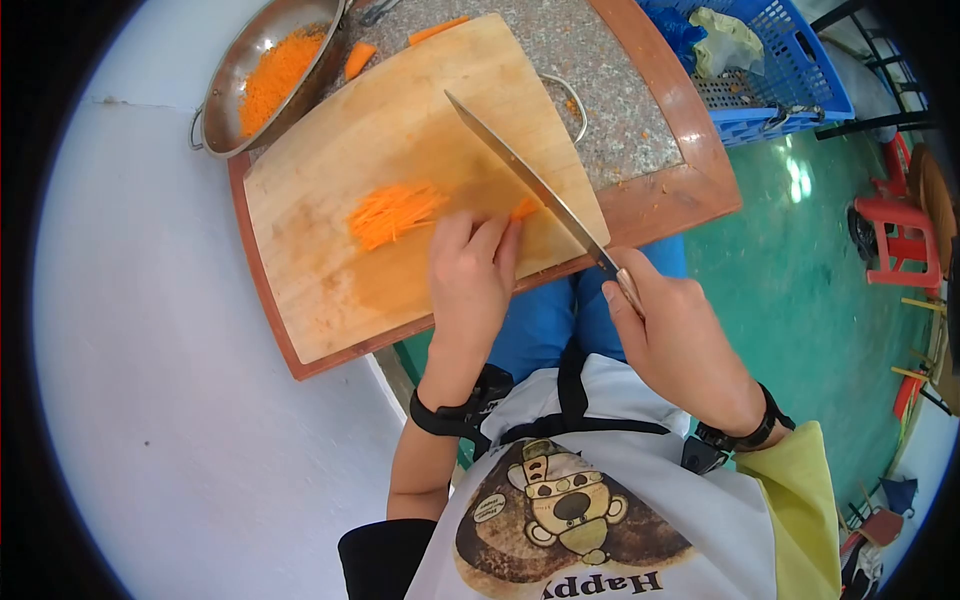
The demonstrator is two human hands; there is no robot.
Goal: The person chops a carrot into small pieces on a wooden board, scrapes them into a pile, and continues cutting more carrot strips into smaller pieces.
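Note:
A long kitchen knife (pixel 530 180) is in my right hand (pixel 675 325), its fingers wrapped round the handle and the blade slanting up and left over the cutting board (pixel 330 130). On the board rests my left hand (pixel 470 265), fingers bent and closed over a small piece of carrot (pixel 523 208) beside the blade; the fingertips hide part of it. Thin carrot strips (pixel 395 213) lie in a heap just left of that hand. The wooden board shows damp, orange-stained patches around the carrot.
A metal pan (pixel 215 100) with shredded carrot (pixel 280 80) stands at the board's upper left. Carrot pieces (pixel 360 60) lie behind the board. A wood-edged stone table (pixel 630 110) supports it. A blue basket (pixel 745 120) and red stool (pixel 900 240) are to the right.

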